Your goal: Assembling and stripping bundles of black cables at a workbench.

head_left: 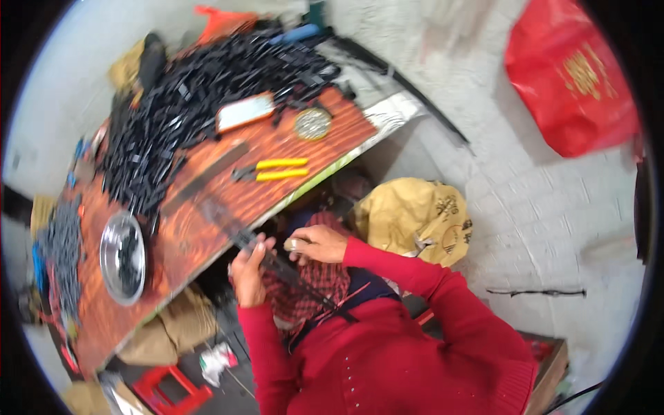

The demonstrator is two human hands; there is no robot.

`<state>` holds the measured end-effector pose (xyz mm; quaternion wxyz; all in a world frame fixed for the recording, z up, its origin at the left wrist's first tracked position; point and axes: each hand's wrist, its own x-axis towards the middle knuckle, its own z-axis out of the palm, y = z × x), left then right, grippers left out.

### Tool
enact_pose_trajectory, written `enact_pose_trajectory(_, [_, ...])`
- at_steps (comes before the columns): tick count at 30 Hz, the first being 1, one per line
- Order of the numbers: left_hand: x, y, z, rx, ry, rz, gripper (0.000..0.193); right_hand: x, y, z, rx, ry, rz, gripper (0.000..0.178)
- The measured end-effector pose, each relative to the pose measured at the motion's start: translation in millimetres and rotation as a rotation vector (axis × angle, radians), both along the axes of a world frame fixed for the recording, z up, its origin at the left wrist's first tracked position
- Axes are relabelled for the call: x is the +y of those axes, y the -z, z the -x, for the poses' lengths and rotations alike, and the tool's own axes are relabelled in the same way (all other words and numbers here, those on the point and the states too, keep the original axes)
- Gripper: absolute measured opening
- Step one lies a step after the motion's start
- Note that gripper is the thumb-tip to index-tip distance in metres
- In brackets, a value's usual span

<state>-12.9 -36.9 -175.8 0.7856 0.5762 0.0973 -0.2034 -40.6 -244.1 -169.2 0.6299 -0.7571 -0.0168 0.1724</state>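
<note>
My left hand is closed round a long, thin dark strip or bundle of rods, blurred by motion. The strip runs slantwise from above the table's edge down to my lap, so its exact kind is unclear. Just to the right of it, my right hand has its fingers curled together. Something small and pale shows at those fingertips, too blurred to name. Beneath both hands lies a red checked cloth over my lap. Yellow-handled pliers rest on the wooden table beyond my hands.
A large heap of black pieces covers the table's far side. A flat bar, a white-topped box, a round tin and a metal bowl stand nearby. A yellow sack and a red bag lie right.
</note>
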Motion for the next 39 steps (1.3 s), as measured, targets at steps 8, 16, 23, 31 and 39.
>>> enact_pose_trajectory(8, [2, -6, -1, 0.015, -0.005, 0.069, 0.028, -215, -40, -22, -0.576, 0.822, 0.882, 0.018])
enact_pose_trajectory(16, [2, -8, -2, 0.018, -0.016, 0.055, 0.028, -311, -3, -38, -0.197, 0.810, 1.185, 0.028])
enact_pose_trajectory(23, [-1, -8, -2, 0.013, -0.033, 0.056, 0.028, -307, -9, -57, -0.394, 1.066, 0.411, 0.028])
enact_pose_trajectory(31, [-2, -7, -1, 0.005, -0.022, 0.089, 0.028, -295, -62, -38, -0.333, 0.969, 0.124, 0.027])
enact_pose_trajectory(39, [11, 3, 7, 0.002, -0.012, 0.110, 0.031, -206, -118, 27, -0.419, 0.830, -0.087, 0.029])
